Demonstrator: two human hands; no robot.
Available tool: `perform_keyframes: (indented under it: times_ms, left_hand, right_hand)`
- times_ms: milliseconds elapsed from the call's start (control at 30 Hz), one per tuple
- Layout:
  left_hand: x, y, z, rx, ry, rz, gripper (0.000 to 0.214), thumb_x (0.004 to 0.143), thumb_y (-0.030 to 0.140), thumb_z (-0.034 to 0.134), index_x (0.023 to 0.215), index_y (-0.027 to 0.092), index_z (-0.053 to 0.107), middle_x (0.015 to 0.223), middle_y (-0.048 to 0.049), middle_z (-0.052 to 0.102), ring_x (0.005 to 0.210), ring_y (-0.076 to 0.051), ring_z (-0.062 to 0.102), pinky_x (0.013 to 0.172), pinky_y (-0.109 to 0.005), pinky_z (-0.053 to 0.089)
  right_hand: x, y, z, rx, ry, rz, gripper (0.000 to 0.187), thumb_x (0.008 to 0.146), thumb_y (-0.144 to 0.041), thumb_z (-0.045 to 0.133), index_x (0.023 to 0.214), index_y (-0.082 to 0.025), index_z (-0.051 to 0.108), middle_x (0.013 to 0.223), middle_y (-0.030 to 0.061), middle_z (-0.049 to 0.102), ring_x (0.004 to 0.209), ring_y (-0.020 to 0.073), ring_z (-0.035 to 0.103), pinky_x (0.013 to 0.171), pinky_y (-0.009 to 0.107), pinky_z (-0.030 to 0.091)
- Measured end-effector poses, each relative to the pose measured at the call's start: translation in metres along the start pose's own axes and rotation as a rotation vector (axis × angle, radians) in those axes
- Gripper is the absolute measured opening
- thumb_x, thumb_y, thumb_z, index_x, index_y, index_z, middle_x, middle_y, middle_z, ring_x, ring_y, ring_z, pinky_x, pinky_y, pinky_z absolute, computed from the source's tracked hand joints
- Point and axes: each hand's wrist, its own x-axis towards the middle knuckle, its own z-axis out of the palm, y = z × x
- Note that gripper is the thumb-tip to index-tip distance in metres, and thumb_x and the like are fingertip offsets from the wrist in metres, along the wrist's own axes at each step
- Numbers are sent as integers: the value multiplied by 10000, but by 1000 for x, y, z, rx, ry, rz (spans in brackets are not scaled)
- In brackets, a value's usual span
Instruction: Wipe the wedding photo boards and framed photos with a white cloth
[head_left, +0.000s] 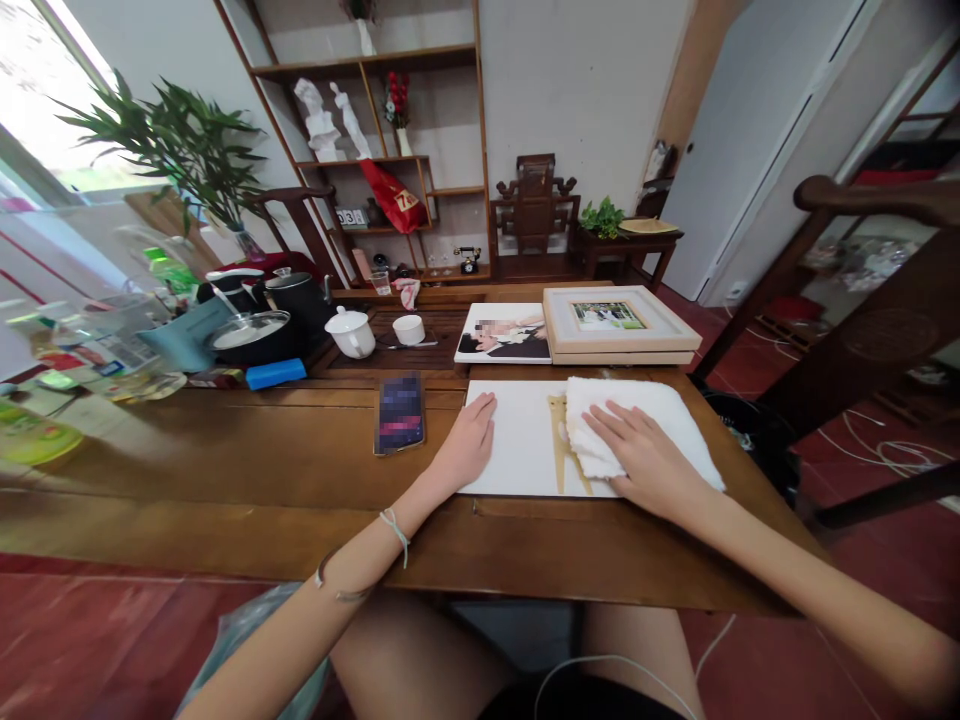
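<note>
A white panel, the back of a frame, lies flat on the wooden table in front of me. My left hand rests open on its left edge, fingers flat. My right hand presses flat on a white cloth spread over the panel's right half. A thin wooden stand piece shows on the panel between my hands. A phone lies just left of the panel.
Behind the panel lie a photo print and a framed picture. White cups, a black kettle and a lidded pot stand at the back left. A wooden chair is at right.
</note>
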Motion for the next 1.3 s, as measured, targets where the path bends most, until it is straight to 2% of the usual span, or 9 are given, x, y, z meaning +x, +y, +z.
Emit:
perform_keyframes:
  times_ms: [100, 200, 333, 433, 567, 733, 867, 1000, 1300]
  left_hand:
    - [0, 0, 1, -17, 12, -6, 442, 953, 200, 294, 1351, 93, 453, 1444, -182, 434, 1383, -261, 351, 1147, -491, 298]
    - [0, 0, 1, -11, -4, -13, 448, 957, 216, 293, 1352, 78, 453, 1449, -188, 426, 1388, -268, 342, 1151, -487, 291]
    - [0, 0, 1, -7, -6, -3, 448, 956, 216, 293, 1353, 79, 451, 1451, -194, 423, 1390, -271, 339, 1149, -498, 289]
    - [0, -1, 1, -7, -7, 5, 448, 953, 209, 298, 1361, 98, 446, 1451, -183, 427, 1391, -267, 339, 1145, -501, 295]
    - [-1, -4, 2, -5, -2, 15, 447, 956, 214, 306, 1373, 121, 436, 1449, -165, 433, 1392, -260, 338, 1145, -492, 299]
    - [-1, -3, 0, -3, -6, 18, 449, 957, 218, 299, 1370, 111, 439, 1453, -171, 426, 1391, -262, 338, 1151, -486, 291]
    - [-1, 0, -1, -1, -22, -10, 456, 957, 221, 293, 1364, 76, 440, 1460, -186, 410, 1394, -270, 330, 1158, -475, 279]
    - [-1, 1, -2, -8, -14, -9, 450, 959, 220, 293, 1363, 84, 438, 1459, -184, 412, 1391, -268, 336, 1153, -483, 283]
    - [-1, 3, -1, -2, -16, -14, 458, 958, 208, 284, 1362, 58, 438, 1456, -194, 411, 1390, -274, 334, 1159, -481, 274]
  right_hand:
    - [-38, -24, -6, -58, 29, -25, 883, 605, -95, 507, 1463, -139, 301, 1461, 143, 437, 1382, 343, 314, 1083, 552, 332]
    - [-66, -44, -11, -113, 47, -34, 944, 583, -118, 551, 1475, -112, 243, 1460, 180, 426, 1375, 390, 307, 1063, 582, 346]
    - [-71, -47, -13, -115, 34, -54, 915, 570, -129, 565, 1445, -90, 303, 1464, 188, 416, 1370, 401, 308, 1063, 578, 351]
    - [-51, -33, -12, -76, 7, -34, 831, 598, -114, 537, 1413, -93, 381, 1457, 163, 437, 1359, 367, 343, 1074, 543, 353]
    - [-4, -3, -4, -24, -27, 1, 765, 642, -118, 517, 1400, -79, 422, 1462, 155, 431, 1355, 347, 355, 1101, 521, 314]
    - [53, 28, 14, 1, 16, 47, 682, 724, -167, 502, 1396, -81, 428, 1455, 160, 439, 1356, 339, 357, 1096, 520, 299]
    - [68, 34, 19, 20, 10, 87, 656, 749, -167, 492, 1394, -66, 428, 1454, 171, 437, 1355, 349, 357, 1097, 538, 283]
    - [47, 25, 11, 32, 2, 42, 678, 731, -132, 474, 1402, -53, 409, 1458, 181, 427, 1370, 342, 336, 1088, 524, 316]
    - [-51, -28, -12, -11, 24, -82, 887, 591, -69, 467, 1463, -133, 316, 1484, 123, 408, 1410, 324, 253, 1081, 554, 330]
